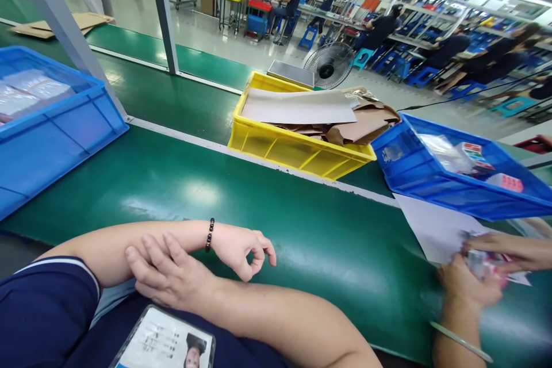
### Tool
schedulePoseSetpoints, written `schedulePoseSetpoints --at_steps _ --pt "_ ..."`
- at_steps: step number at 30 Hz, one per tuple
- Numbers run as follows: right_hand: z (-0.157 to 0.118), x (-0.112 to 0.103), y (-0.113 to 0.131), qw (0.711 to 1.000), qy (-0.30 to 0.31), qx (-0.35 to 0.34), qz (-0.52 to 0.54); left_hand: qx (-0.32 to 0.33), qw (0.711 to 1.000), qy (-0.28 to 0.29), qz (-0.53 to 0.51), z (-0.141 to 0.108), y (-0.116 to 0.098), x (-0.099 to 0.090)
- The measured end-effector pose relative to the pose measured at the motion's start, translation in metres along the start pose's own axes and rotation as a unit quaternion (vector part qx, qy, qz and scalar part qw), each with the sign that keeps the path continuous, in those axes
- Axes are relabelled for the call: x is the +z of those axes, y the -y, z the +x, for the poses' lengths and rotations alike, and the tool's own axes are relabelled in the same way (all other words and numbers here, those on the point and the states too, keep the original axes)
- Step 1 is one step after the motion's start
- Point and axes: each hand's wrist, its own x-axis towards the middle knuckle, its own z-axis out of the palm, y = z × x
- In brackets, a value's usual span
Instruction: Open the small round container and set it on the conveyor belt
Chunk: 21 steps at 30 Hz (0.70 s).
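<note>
My left hand (245,250), with a dark beaded bracelet on its wrist, hovers over or rests at the green table (181,175); its fingers are loosely curled and apart, with nothing in them. Across my left forearm lies my right hand (172,276), its fingers spread on the skin and holding no object. The two forearms are crossed in front of my body. Below my right hand hangs a badge (166,342) in a clear sleeve.
A yellow crate (280,152) holds cardboard and paper. Blue crates (56,132) stand left and right. At the right, a co-worker's hands (470,282) handle a small blurred packet over white paper (431,227). Metal posts rise at the left; a fan (330,66) stands behind.
</note>
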Motion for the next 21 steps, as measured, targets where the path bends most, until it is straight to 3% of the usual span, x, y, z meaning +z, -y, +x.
schedulePoseSetpoints --at_steps 10,21 --pt "0.001 -0.005 0.0 0.999 -0.008 0.003 0.036 -0.001 0.999 0.035 -0.012 0.007 -0.004 0.007" --pt "0.001 -0.008 0.001 0.999 -0.041 0.019 -0.029 0.001 0.997 0.063 0.053 0.014 -0.02 0.012"
